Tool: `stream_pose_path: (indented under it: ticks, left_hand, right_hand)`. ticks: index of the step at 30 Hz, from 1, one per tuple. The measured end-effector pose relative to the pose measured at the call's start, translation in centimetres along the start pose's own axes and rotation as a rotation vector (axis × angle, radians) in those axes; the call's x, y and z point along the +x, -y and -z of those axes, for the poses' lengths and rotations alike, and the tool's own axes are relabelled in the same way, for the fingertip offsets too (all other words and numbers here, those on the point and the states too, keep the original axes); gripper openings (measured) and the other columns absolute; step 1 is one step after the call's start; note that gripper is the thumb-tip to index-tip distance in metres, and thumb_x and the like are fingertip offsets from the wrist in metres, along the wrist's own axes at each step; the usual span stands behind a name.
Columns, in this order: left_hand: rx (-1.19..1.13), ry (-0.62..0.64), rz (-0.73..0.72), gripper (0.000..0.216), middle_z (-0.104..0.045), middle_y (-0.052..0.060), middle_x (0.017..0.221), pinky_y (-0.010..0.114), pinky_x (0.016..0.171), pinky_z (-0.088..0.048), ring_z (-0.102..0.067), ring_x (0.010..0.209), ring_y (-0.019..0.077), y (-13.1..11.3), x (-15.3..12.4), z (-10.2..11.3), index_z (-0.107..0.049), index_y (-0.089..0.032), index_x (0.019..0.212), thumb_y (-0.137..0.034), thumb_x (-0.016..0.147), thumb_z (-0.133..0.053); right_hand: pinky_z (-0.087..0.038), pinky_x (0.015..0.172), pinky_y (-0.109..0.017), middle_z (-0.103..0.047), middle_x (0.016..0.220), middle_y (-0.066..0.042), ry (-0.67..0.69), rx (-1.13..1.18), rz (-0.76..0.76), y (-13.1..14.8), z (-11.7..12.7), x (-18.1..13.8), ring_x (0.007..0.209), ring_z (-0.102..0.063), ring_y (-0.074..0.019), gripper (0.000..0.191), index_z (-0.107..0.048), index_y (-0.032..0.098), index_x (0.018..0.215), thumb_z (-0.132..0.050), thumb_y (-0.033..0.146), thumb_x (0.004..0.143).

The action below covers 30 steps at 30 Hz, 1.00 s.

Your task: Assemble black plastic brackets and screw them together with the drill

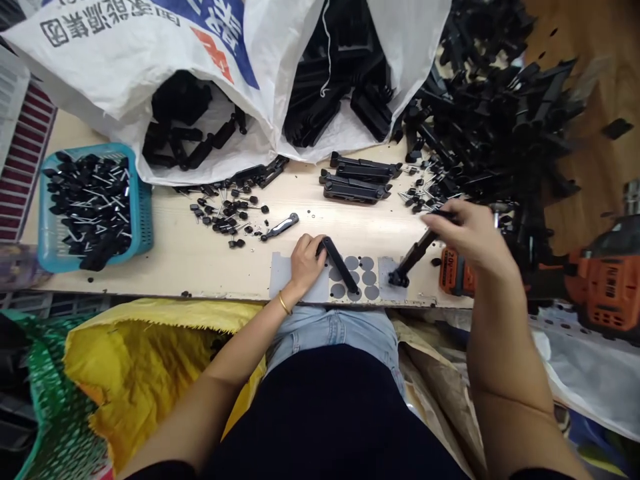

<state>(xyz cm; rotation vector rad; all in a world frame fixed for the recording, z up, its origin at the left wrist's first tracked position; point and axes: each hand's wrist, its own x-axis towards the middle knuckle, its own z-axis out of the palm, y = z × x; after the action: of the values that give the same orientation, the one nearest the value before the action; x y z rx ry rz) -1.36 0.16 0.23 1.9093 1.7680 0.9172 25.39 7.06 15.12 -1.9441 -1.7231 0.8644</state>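
Observation:
My left hand [307,265] is closed on the upper end of a slim black plastic bar [341,267], which slants down over a patch of grey round pads [370,277]. My right hand [467,230] grips the top of a black jointed plastic arm [417,253]. That arm tilts down to the left, its lower end over a grey square pad [387,267]. Under my left hand lies a grey rectangular pad [280,277]. Beyond the hands, two black folded arm assemblies [357,189] lie side by side, and a small grey-and-black tool [281,227] rests to the left.
A blue basket [145,217] of black-headed screws stands at left, with loose knobs [233,213] nearby. White sacks [120,60] of black parts line the back. Black parts [480,113] heap at right, beside an orange battery [453,272] and orange power tool [610,273].

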Motion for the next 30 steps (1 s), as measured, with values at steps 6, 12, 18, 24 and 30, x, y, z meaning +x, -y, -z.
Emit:
stream_pose_path:
  ticks: [6,12,18,24,30]
  left_hand:
    - [-0.016,-0.017,0.044,0.026,-0.055,0.004,0.086,0.032,0.080,-0.048,-0.055,0.085,0.0196,-0.1,0.1,-0.2,-0.062,-0.017,0.107,-0.012,0.084,-0.052]
    - [0.155,0.105,0.043,0.038,-0.059,0.013,0.103,0.042,0.086,-0.047,-0.056,0.097,0.0272,-1.2,0.2,2.3,-0.055,-0.012,0.119,-0.014,0.081,-0.058]
    - [0.210,0.503,-0.575,0.035,-0.056,0.012,0.130,0.056,0.111,-0.028,-0.043,0.131,0.0293,-3.6,2.3,5.1,-0.056,-0.021,0.112,-0.007,0.080,-0.059]
    - [0.030,0.605,-0.166,0.012,-0.063,0.000,0.074,0.031,0.068,-0.051,-0.062,0.066,0.0172,-4.6,2.8,4.8,-0.052,-0.018,0.098,-0.022,0.087,-0.057]
    - [-0.276,0.510,0.079,0.012,-0.065,0.001,0.084,0.024,0.065,-0.047,-0.063,0.074,0.0154,-6.3,-0.7,4.9,-0.053,-0.020,0.102,-0.024,0.093,-0.047]
  right_hand:
    - [-0.044,0.068,-0.038,-0.060,0.069,-0.009,-0.080,-0.495,0.035,0.2,-5.4,2.3,0.075,-0.060,-0.0276,0.052,-0.061,0.016,0.082,-0.062,0.068,0.072]
    - [-0.043,0.067,-0.035,-0.067,0.077,-0.010,0.123,-0.466,-0.081,-1.5,-5.0,-1.3,0.078,-0.063,-0.0281,0.044,-0.061,0.018,0.090,-0.056,0.061,0.081]
    - [-0.036,0.057,-0.027,-0.059,0.069,-0.002,0.218,-0.231,-0.130,-3.7,-8.0,-3.1,0.064,-0.053,-0.0174,0.026,-0.051,0.021,0.076,-0.068,0.037,0.066]
    - [-0.031,0.049,-0.023,-0.038,0.056,0.007,0.159,0.786,-0.276,-2.0,-9.6,-4.2,0.050,-0.036,-0.0091,0.024,-0.042,0.022,0.066,-0.061,0.036,0.064]
    - [-0.044,0.056,-0.022,-0.056,0.065,0.003,-0.049,1.117,-0.352,2.2,-11.6,-5.2,0.059,-0.052,-0.0098,0.024,-0.048,0.021,0.063,-0.068,0.035,0.062]
